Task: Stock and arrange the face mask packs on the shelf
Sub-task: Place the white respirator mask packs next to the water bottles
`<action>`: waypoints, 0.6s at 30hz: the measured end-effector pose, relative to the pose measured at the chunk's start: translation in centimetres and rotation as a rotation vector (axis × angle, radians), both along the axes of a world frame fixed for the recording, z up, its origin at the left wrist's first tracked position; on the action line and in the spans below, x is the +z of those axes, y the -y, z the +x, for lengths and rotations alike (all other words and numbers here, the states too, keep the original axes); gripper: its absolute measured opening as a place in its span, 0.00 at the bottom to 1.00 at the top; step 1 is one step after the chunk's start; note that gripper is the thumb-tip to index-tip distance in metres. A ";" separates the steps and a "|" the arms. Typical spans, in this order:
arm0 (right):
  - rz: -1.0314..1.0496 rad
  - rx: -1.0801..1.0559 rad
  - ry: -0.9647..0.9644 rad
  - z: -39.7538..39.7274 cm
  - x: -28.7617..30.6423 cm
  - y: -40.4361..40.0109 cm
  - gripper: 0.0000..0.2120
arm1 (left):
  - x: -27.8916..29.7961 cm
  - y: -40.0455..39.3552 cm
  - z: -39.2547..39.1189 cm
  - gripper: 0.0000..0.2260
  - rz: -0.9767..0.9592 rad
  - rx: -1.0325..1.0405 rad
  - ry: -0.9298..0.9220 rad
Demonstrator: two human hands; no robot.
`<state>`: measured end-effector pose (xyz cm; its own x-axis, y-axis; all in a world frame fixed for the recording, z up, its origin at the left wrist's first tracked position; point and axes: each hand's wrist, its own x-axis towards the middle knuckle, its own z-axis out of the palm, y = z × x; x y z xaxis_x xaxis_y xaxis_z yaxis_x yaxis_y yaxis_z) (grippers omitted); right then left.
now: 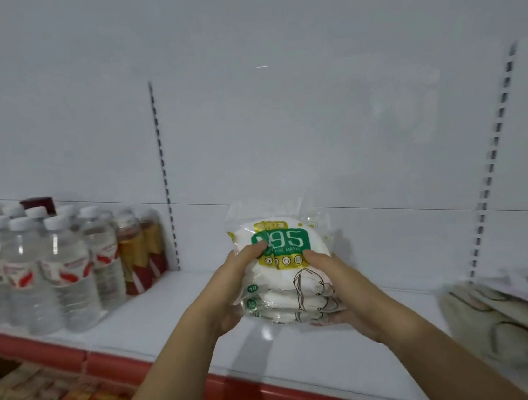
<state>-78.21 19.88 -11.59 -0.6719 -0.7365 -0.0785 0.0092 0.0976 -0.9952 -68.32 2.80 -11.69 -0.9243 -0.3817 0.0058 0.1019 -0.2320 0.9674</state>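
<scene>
Both hands point(230, 290) grip mask packs point(284, 264) — water bottles point(42, 270) left.

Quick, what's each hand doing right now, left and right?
Left hand: grips the left side of the stack of face mask packs, thumb on top.
Right hand: grips the stack's right side, fingers underneath.

Shop, red-edged shelf point(280, 394), bottled water point(65, 274), slotted shelving uprights point(164, 178)
</scene>
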 end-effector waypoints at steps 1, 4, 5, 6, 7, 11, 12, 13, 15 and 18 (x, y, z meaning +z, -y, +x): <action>-0.013 -0.013 -0.009 0.6 -0.3 2.0 0.20 | 0.1 1.9 0.6 0.23 -0.004 -0.022 0.028; -0.042 -0.077 -0.026 2.1 -0.8 7.3 0.21 | 0.7 6.0 2.2 0.28 -0.082 0.038 0.149; -0.043 -0.115 -0.035 2.4 -1.0 9.0 0.19 | 0.7 7.2 2.5 0.30 -0.126 0.102 0.183; -0.061 -0.148 -0.031 2.6 -1.1 10.5 0.17 | 0.5 8.6 2.6 0.32 -0.176 0.182 0.208; -0.077 -0.176 -0.016 2.8 -1.2 12.0 0.16 | 0.3 9.9 2.9 0.34 -0.215 0.265 0.214; -0.102 -0.259 0.081 3.3 -1.8 17.8 0.18 | -1.0 14.9 3.8 0.29 -0.268 0.454 0.086; -0.095 -0.276 0.095 3.2 -2.2 19.2 0.20 | -1.6 15.9 4.1 0.29 -0.327 0.465 0.059; -0.080 -0.289 0.104 3.0 -2.9 20.7 0.21 | -2.3 16.7 4.4 0.30 -0.414 0.460 0.030; -0.007 -0.325 0.070 3.1 -4.3 23.1 0.23 | -4.0 18.2 4.9 0.35 -0.666 0.394 0.040; 0.376 -0.335 -0.302 3.4 -5.9 24.9 0.29 | -6.6 20.3 4.9 0.45 -1.108 0.239 0.323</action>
